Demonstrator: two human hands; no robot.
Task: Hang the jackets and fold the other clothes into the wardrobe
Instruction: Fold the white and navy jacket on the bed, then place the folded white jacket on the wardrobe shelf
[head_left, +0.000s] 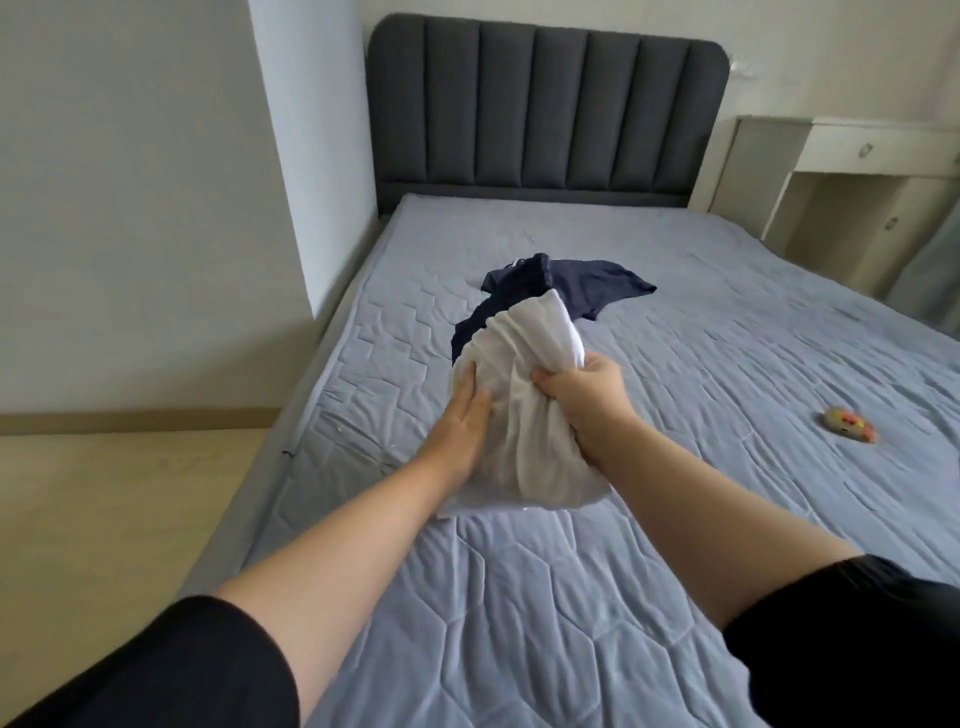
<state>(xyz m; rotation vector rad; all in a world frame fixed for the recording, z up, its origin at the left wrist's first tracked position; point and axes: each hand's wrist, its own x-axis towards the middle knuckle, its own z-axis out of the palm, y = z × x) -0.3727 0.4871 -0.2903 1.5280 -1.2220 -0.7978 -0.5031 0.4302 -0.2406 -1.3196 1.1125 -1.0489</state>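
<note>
While tight in the curled right hand (582, 400), flat left hand (462, 413) against it: white garment (524, 343), bunched, over navy clothes (587, 283).

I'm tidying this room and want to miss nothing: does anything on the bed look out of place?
A small beige and orange object lies alone at the right of the bed; it is no garment. The navy garment lies crumpled beyond the white garment, which the right hand grips and the left hand presses.

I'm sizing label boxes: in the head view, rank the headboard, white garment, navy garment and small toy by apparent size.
1. headboard
2. white garment
3. navy garment, farther and partly covered, so this pair is unsure
4. small toy
</note>
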